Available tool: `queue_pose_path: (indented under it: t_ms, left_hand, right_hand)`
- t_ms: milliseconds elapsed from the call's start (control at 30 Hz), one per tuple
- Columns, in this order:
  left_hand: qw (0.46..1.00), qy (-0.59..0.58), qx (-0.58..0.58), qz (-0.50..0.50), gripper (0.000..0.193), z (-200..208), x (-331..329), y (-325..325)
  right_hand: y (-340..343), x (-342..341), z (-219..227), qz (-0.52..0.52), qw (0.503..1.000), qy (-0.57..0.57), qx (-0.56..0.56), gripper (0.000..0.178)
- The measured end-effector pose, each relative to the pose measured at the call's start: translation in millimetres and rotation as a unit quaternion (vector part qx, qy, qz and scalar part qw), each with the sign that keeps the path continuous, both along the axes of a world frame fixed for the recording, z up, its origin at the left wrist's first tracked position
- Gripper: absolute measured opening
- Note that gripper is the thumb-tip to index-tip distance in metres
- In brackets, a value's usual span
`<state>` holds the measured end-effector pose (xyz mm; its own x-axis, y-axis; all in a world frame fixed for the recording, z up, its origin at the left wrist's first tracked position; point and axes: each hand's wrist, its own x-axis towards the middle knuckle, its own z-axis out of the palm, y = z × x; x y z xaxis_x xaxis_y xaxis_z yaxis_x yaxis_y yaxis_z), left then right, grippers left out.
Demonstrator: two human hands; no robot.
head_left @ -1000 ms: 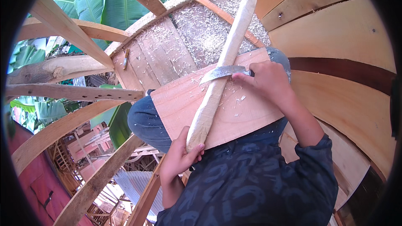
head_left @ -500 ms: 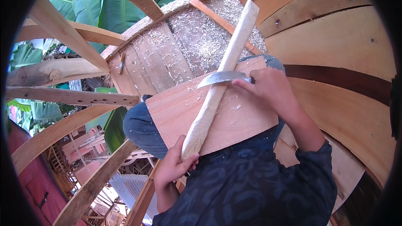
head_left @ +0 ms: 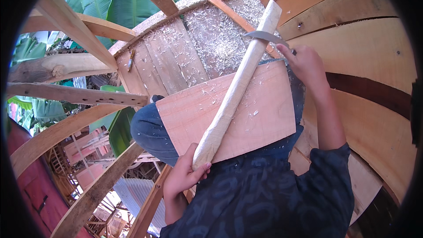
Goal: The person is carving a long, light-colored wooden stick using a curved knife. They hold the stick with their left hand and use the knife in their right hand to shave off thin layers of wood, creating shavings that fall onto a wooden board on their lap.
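A long pale piece of carved wood [head_left: 238,90] lies slanted across a flat wooden board [head_left: 269,110] on my lap. My left hand [head_left: 187,174] is closed round its near end, with the thumb on top. At the far end, my right hand [head_left: 305,64] grips a knife [head_left: 266,36] by its handle, which the fingers mostly hide. The curved metal blade rests across the upper face of the wood, pointing left. Small shavings [head_left: 253,113] are scattered over the board.
Many shavings [head_left: 220,50] cover the plank floor [head_left: 169,61] ahead. A thin orange-brown strip of wood [head_left: 233,15] lies there, and a small narrow yellowish item [head_left: 131,61] sits at left. Wooden railings [head_left: 75,99] stand on the left; a plank wall [head_left: 352,53] rises on the right.
My right hand has slid the knife up along the wood, from its middle to near its far end. The left hand keeps its grip on the near end.
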<state>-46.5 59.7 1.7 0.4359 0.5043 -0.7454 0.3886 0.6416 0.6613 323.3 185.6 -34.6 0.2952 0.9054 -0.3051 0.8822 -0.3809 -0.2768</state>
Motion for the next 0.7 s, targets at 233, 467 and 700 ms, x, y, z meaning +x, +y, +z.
queue_pose_path:
  t_ms: [233,467,700]
  left_hand:
    - [0.999,-0.002,-0.040,0.022,0.039,7.2,-0.1,0.1]
    - [0.990,-0.082,-0.093,0.067,0.032,6.1,-29.5,-19.8]
    - [0.985,-0.086,-0.112,0.096,0.036,5.4,-28.1,-28.1]
  right_hand:
    - [-20.8,-49.6,3.5,0.144,0.988,0.046,-0.010,0.074]
    - [9.1,12.7,-3.6,-0.089,0.995,-0.022,-0.048,0.078]
    - [-50.1,-72.3,7.3,0.186,0.982,0.026,-0.028,0.075]
